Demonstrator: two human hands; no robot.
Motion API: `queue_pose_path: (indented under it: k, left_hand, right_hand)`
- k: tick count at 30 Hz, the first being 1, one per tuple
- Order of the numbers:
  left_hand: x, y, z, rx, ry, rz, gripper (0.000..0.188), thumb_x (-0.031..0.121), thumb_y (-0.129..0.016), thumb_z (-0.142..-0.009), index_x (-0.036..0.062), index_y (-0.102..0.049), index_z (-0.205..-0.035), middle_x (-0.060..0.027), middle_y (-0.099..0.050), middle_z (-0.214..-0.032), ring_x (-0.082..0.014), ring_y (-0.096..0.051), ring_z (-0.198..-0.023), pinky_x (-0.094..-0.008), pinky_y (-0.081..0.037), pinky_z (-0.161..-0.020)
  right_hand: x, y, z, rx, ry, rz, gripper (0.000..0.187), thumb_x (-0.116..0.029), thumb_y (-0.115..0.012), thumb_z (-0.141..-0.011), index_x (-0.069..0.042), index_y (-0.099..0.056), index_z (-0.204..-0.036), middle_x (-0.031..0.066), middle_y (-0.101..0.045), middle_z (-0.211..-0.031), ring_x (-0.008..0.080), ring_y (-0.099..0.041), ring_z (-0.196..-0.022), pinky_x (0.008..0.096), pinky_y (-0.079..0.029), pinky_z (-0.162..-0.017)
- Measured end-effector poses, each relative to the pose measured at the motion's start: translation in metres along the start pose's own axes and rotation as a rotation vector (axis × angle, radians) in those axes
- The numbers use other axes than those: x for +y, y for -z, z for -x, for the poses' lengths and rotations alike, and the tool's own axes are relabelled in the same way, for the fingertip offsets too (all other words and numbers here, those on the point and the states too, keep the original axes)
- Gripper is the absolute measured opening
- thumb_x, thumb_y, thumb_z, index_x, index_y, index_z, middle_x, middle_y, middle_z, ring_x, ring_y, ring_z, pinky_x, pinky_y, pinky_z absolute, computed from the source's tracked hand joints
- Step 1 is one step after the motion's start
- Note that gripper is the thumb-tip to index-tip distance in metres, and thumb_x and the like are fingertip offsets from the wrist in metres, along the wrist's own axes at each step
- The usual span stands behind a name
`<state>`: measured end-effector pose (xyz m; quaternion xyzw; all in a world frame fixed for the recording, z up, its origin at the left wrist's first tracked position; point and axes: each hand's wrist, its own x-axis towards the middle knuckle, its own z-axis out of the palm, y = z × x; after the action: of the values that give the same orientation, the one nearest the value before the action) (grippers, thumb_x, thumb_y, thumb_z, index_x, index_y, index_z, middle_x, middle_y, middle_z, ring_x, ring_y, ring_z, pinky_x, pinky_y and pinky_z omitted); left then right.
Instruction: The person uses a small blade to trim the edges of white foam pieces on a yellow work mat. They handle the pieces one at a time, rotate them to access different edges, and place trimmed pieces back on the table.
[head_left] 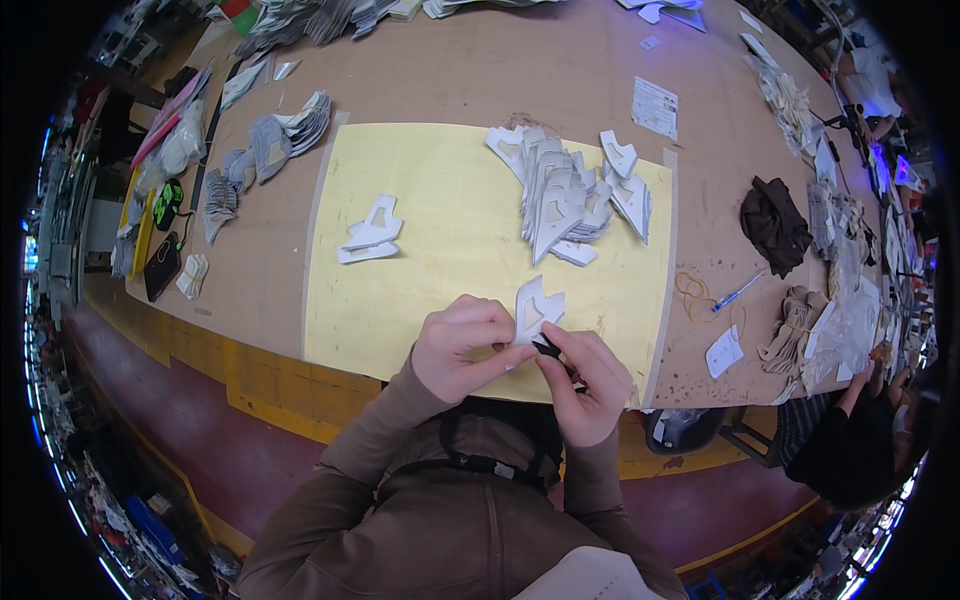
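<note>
Close to my body, over the near edge of the yellow sheet (440,200), I hold up a white cut-out piece (526,297) with an angular opening in it. My left hand (465,348) pinches its left side between thumb and fingers. At its lower right, my right hand (588,385) is closed on a small black item (546,346) whose kind I cannot make out, thumb and forefinger against the piece. Farther off lies a fanned stack of similar white pieces (556,200). A smaller pile of white pieces (372,232) rests to the left.
Bundles of grey pieces (270,148) lie at the left, near a black phone (162,266). On the right are a dark cloth (775,225), a blue-and-white pen (738,291), loose rubber bands and tied brown bundles (793,327). Another person (850,440) sits at the far right.
</note>
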<state>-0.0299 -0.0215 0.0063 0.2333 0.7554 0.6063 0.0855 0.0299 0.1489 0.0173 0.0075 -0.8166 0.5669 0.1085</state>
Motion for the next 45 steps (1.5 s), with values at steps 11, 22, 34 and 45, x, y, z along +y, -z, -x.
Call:
queue_pose_path:
  k: [11, 22, 34, 45]
  left_hand:
    - [0.0, -0.001, -0.001, -0.001, -0.01, -0.053, 0.007, 0.007, -0.07, -0.082, 0.0022, -0.066, -0.083, -0.006, -0.058, -0.075, -0.0214, -0.054, -0.068, -0.0315, -0.04, -0.069]
    - [-0.004, -0.004, -0.001, -0.018, 0.092, 0.087, 0.012, 0.003, -0.066, -0.085, -0.002, -0.069, -0.095, -0.0092, -0.062, -0.081, -0.0167, -0.057, -0.073, -0.0275, -0.044, -0.065]
    - [-0.023, 0.012, 0.001, 0.12, 0.069, -0.379, 0.021, 0.008, -0.069, -0.082, 0.0009, -0.069, -0.102, -0.0089, -0.061, -0.078, -0.0205, -0.057, -0.07, -0.0319, -0.045, -0.064]
    - [-0.03, 0.063, -0.02, 0.349, 0.011, -0.67, 0.028, 0.013, -0.069, -0.081, 0.0034, -0.065, -0.107, -0.0109, -0.058, -0.092, -0.0278, -0.056, -0.086, -0.0392, -0.045, -0.076]
  right_hand:
    - [0.01, -0.009, 0.004, 0.031, 0.027, -0.065, 0.029, 0.009, -0.064, -0.083, -0.001, -0.069, -0.11, 0.0077, -0.059, -0.085, 0.0131, -0.053, -0.064, 0.0226, -0.043, -0.059]
    - [0.022, -0.001, 0.017, -0.017, -0.608, -1.241, 0.022, 0.007, -0.06, -0.085, 0.008, -0.064, -0.107, 0.006, -0.058, -0.089, 0.0091, -0.05, -0.069, 0.0202, -0.039, -0.061]
    - [-0.001, -0.009, 0.002, -0.345, 0.037, 0.341, 0.036, 0.003, -0.064, -0.082, -0.01, -0.069, -0.115, 0.0073, -0.055, -0.076, 0.0178, -0.052, -0.058, 0.0268, -0.042, -0.055]
    - [0.014, 0.015, 0.007, -0.303, -0.118, 0.256, 0.036, -0.005, -0.066, -0.084, -0.009, -0.064, -0.12, 0.0087, -0.06, -0.081, 0.0229, -0.058, -0.06, 0.0313, -0.046, -0.056]
